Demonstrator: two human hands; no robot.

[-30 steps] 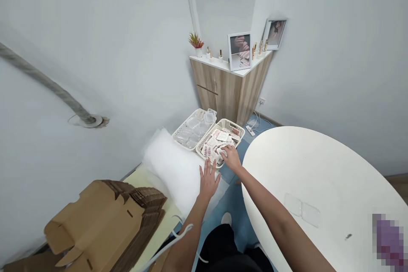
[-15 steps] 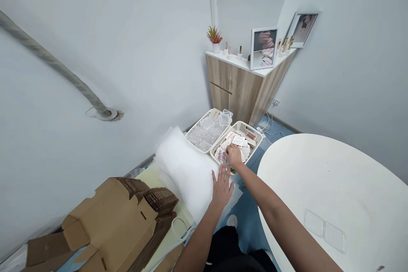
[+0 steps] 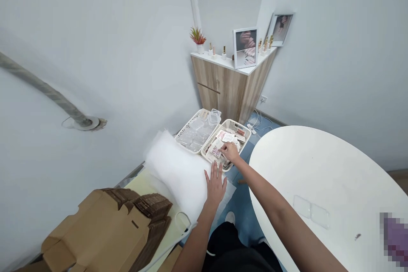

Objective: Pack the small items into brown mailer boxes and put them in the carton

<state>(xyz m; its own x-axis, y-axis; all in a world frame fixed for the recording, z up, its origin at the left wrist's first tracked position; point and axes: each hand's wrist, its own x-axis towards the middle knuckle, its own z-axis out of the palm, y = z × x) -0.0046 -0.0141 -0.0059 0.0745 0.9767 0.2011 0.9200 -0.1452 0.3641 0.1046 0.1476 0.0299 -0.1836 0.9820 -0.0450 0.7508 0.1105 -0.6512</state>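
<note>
My right hand [image 3: 230, 151] reaches into the right-hand white basket [image 3: 247, 135], its fingers pinched on a card with small pink-purple pieces [image 3: 216, 151]. More printed cards [image 3: 230, 137] lie under and behind it in that basket. My left hand [image 3: 216, 182] rests with fingers spread on the near edge of a stack of white soft sheets [image 3: 178, 174], just in front of the basket. A second white basket [image 3: 181, 131] beside it holds clear plastic boxes [image 3: 196, 131].
Flattened brown cardboard boxes [image 3: 105, 225] are stacked at lower left. A round white table [image 3: 318, 161] stands at right, with an open clear case [image 3: 310, 211] on it. Behind the baskets is a wooden cabinet [image 3: 229, 87] with frames and a plant. Cables [image 3: 259, 121] lie on the floor.
The view has turned slightly right. My right hand has shifted within the basket, and the card with pink-purple pieces now shows more fully at its fingertips. A blurred purple patch has appeared at lower right.
</note>
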